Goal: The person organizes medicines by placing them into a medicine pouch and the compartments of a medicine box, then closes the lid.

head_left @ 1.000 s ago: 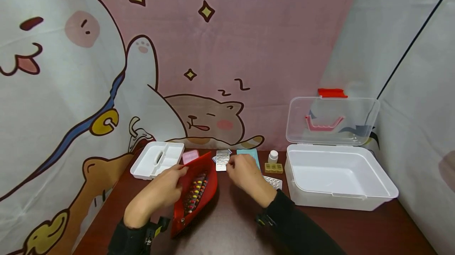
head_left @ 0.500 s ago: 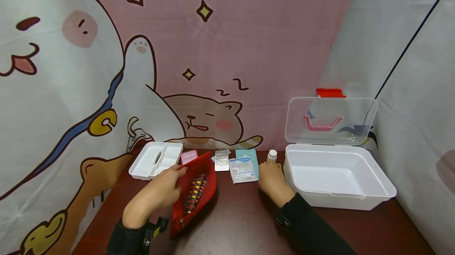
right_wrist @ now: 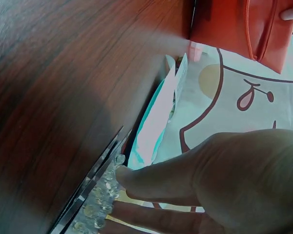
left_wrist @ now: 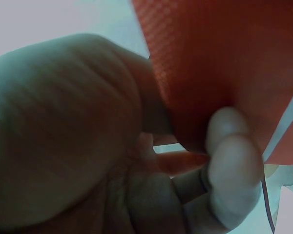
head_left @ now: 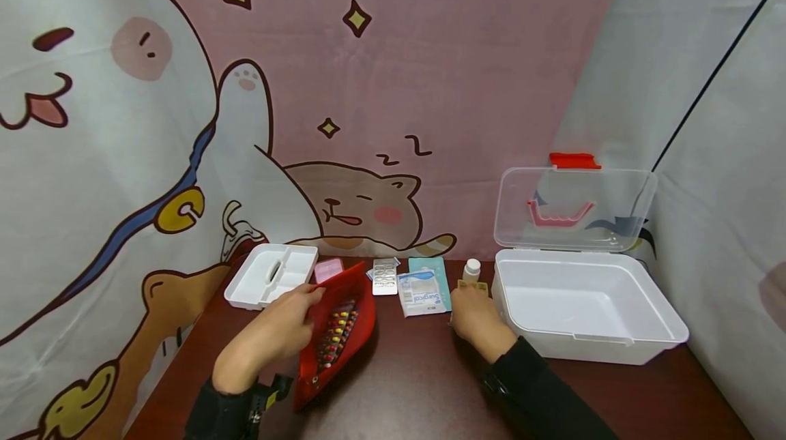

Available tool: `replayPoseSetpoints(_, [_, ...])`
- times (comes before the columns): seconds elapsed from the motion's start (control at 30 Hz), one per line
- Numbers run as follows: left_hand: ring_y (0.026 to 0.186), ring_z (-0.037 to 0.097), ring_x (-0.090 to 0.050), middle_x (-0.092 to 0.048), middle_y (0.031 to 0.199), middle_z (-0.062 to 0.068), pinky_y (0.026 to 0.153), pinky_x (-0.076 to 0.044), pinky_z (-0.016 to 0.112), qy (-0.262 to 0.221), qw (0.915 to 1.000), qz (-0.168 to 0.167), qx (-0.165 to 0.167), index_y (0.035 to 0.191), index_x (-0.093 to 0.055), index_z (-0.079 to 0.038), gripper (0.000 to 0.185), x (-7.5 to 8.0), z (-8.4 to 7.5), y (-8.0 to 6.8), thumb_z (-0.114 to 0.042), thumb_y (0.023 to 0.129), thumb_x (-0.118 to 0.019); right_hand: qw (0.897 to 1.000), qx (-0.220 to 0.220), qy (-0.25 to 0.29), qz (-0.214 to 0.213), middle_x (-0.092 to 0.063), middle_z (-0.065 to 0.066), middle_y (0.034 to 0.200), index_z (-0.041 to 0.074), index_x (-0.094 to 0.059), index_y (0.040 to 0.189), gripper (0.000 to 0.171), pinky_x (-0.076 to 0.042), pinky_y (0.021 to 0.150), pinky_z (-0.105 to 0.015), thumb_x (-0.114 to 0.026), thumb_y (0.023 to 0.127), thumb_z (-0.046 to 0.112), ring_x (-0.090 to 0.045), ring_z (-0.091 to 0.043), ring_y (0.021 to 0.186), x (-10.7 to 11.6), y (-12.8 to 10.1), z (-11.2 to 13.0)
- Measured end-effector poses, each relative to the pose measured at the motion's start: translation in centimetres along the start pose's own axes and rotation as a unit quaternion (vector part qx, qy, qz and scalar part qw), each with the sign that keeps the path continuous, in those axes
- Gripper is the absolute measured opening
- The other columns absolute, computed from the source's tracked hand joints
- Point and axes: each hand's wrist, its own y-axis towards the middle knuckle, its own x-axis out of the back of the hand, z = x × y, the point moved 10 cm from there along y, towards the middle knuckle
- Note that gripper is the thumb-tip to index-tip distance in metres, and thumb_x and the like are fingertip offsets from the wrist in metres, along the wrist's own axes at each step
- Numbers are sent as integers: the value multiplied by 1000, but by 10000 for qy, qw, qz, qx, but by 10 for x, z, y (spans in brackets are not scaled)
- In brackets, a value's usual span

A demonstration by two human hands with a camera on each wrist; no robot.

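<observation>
My left hand (head_left: 270,334) pinches the red pouch (head_left: 338,331) open, pill strips inside. My right hand (head_left: 475,317) grips a blister pack (right_wrist: 95,204) on the table (head_left: 405,385) beside the empty white box (head_left: 583,303).

A red zip pouch (head_left: 336,331) stands open on the counter, coloured pills inside. A clear blister pack (right_wrist: 95,202) lies flat beside the white box.
</observation>
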Motion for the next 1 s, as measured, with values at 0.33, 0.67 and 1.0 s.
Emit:
replayPoseSetpoints(0.33, [140, 38, -64, -60, 159, 22, 117, -52, 59, -50, 10000, -1, -13, 153, -62, 4, 59, 1, -3, 0, 3, 94, -65, 9982, 107, -82, -582, -78, -24, 94, -3, -78, 93, 8, -62, 67, -58, -80, 87, 1, -76, -41, 80, 6, 1, 0])
replayPoseSetpoints(0.67, [141, 39, -63, -59, 160, 23, 116, -52, 59, 3, 10000, 6, -24, 154, -60, 5, 61, 0, -1, 0, 4, 93, -63, 9881, 368, 24, -1496, -75, -16, 95, 1, -77, 103, 15, -61, 66, -54, -80, 93, 12, -74, -38, 84, 56, -7, 26])
replayPoseSetpoints(1.0, [139, 37, -64, -59, 160, 22, 115, -53, 59, 15, 10000, 42, 48, 155, -60, 3, 61, -2, 1, 2, 3, 94, -64, 9744, 386, 1661, -1462, -81, -8, 92, 8, -82, 103, 14, -57, 72, -44, -81, 97, 22, -72, -26, 82, 93, -4, 62])
